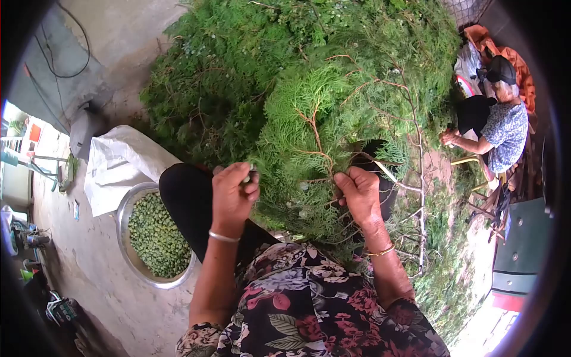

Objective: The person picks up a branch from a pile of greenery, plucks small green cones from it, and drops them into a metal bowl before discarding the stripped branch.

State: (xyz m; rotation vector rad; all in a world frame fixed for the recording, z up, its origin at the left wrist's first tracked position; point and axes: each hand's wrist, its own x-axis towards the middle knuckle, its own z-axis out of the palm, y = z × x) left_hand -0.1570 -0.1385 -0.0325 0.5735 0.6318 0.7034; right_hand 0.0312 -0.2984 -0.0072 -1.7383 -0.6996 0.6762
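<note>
My right hand (360, 194) is closed, with thumb and fingers pinching the stem of a leafy evergreen branch (318, 128). The branch spreads up and to the left over my lap, its reddish-brown twigs showing among flat green sprays. My left hand (234, 191) is raised above my knee, fingers curled round small pale-green cones (251, 175) that show partly between them. Off to the left, a wide metal basin (126, 253) holds a heap of similar small green cones (157, 235).
A large pile of cut evergreen branches (220, 77) rises in front of me. Beside the basin lies a white sack (122, 160). A bare branch (421, 196) stretches along my right. Another person (504, 128) sits at the far right, near a dark green box (520, 244).
</note>
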